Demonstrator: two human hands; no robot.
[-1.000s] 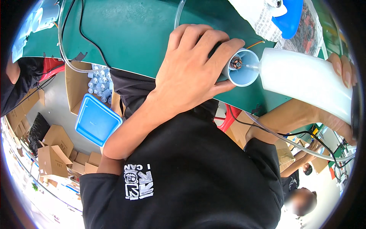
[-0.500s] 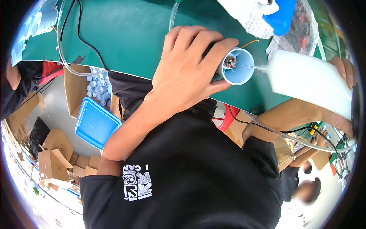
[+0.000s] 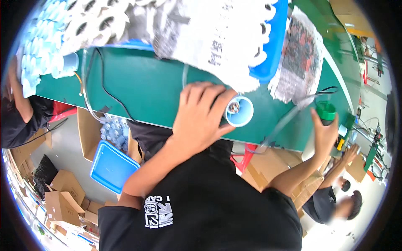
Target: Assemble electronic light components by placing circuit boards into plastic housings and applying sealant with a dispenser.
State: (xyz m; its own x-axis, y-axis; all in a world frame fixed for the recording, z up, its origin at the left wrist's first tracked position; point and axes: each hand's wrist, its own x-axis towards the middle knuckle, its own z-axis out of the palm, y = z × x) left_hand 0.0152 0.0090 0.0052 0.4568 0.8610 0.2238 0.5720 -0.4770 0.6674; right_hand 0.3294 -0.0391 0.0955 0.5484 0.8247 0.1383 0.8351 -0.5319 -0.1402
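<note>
My left hand [image 3: 201,115] is closed round a light-blue plastic cup-shaped housing [image 3: 247,112] at the front of the green table [image 3: 150,79]. The housing's open mouth faces me, and a small round metal part [image 3: 234,107] shows inside it. Over at the right, my right hand [image 3: 324,136] grips a green-and-black tool with a round end [image 3: 325,110]. The exact kind of this tool cannot be made out. A blurred clear hose [image 3: 284,123] runs near it, between the two hands.
White ring-shaped parts [image 3: 106,23] and a printed white sheet [image 3: 213,42] lie along the back, beside a blue tray [image 3: 270,54]. Light-blue housings [image 3: 67,64] crowd the far left. A black cable [image 3: 102,79] crosses the table. Another person's arm [image 3: 23,94] is at the left.
My right hand has let go of the white bottle with its thin nozzle and now holds the green-and-black tool. My left hand keeps the housing. The view takes in more of the table's back.
</note>
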